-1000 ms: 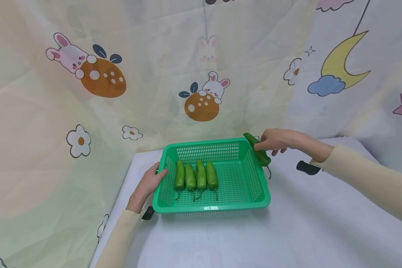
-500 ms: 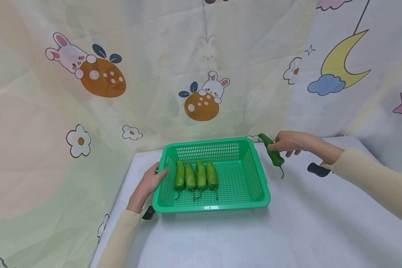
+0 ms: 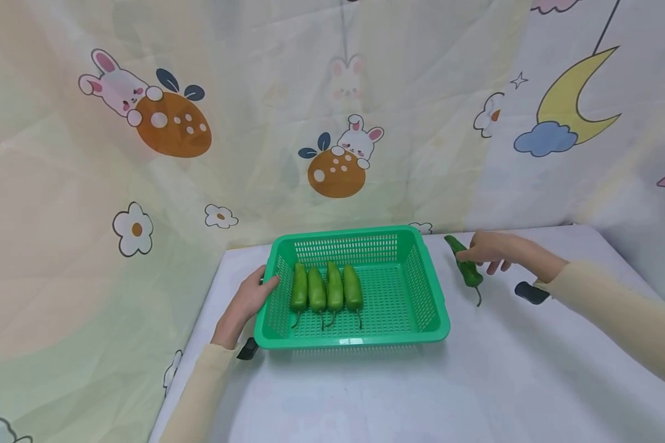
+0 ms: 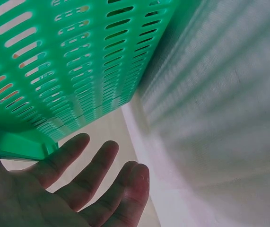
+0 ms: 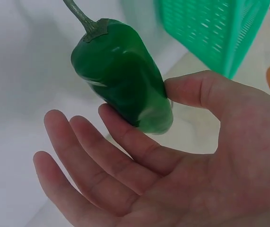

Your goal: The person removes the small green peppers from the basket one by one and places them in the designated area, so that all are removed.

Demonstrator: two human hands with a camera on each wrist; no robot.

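Observation:
A green plastic basket (image 3: 354,343) stands on the table with several green peppers (image 3: 317,289) side by side in its left half, stems toward the near side. At its left rim my left hand (image 3: 250,296) holds on, thumb over the edge; in the left wrist view the fingers (image 4: 94,177) extend below the rim outside the slotted wall. To the right of the basket, my right hand (image 3: 495,249) pinches another green pepper (image 3: 467,266) between thumb and index finger. The right wrist view has this pepper (image 5: 125,75) with its stem pointing away; the other fingers (image 5: 78,165) spread loosely off it.
A white-covered table (image 3: 366,400) lies under everything. Behind and to the left hangs a patterned cloth (image 3: 255,154) with rabbits, flowers and a moon, close to the basket's far edge. Dark wrist pieces (image 3: 532,293) sit below the sleeves.
My right hand has carried its pepper rightward from over the basket's right rim, then down toward the table. The left hand keeps its place on the basket. The view has shifted slightly.

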